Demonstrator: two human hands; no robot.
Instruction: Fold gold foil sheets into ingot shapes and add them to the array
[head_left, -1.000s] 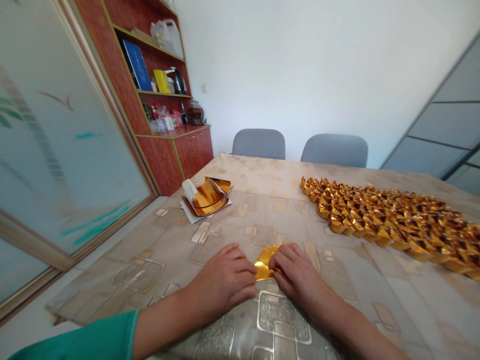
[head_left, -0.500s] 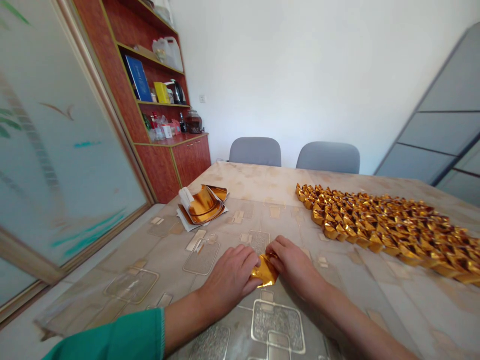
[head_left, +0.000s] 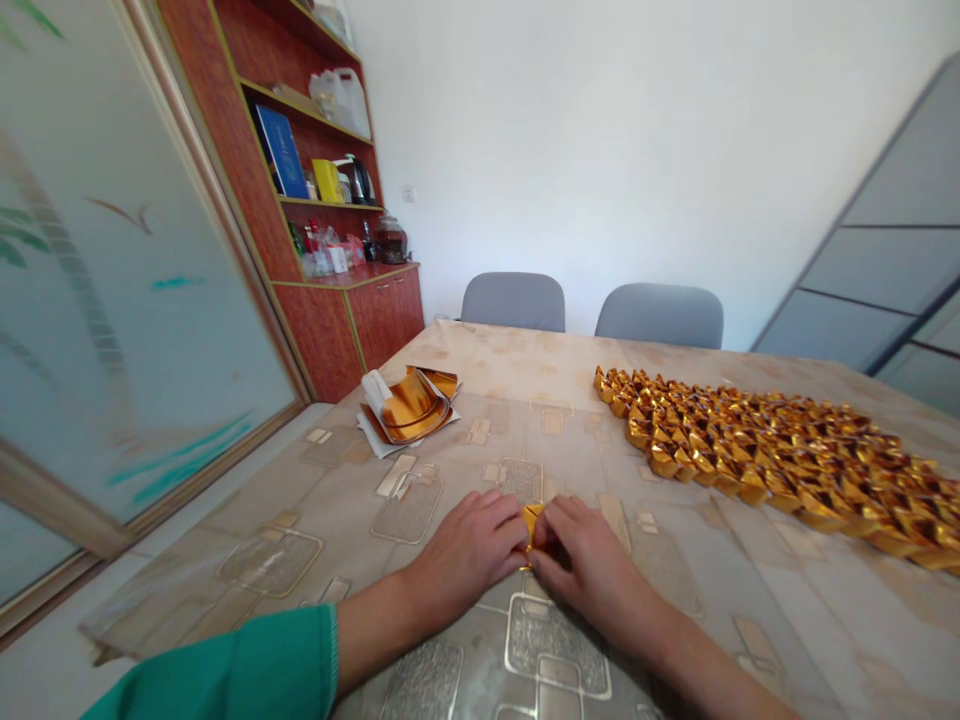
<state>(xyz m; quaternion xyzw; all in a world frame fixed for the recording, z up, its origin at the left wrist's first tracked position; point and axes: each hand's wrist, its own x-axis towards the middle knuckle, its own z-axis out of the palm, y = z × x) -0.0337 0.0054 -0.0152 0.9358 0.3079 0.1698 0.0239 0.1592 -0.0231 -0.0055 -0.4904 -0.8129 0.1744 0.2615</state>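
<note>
Between my two hands, just above the tabletop, is a small piece of gold foil paper (head_left: 532,516), mostly covered by my fingers. My left hand (head_left: 480,540) pinches its left side, fingers curled over. From the right, my right hand (head_left: 581,545) closes on the other side with thumb and fingers together. Only a narrow strip of the gold surface shows in the gap. To the left lies a stack of curled gold foil sheets (head_left: 414,405) with white backing. On the right stand rows of folded gold paper ingots (head_left: 750,440).
A patterned tablecloth (head_left: 360,610) under a clear cover spreads over the table. Two grey chairs (head_left: 514,300) stand at the far edge. A red-brown shelf cabinet (head_left: 315,325) with bottles and boxes is at the back left, beside a frosted sliding door (head_left: 112,300).
My right hand has shifted its grip lower and closer to my left hand. The gold foil paper is now more covered and shows less between them. The view has moved slightly.
</note>
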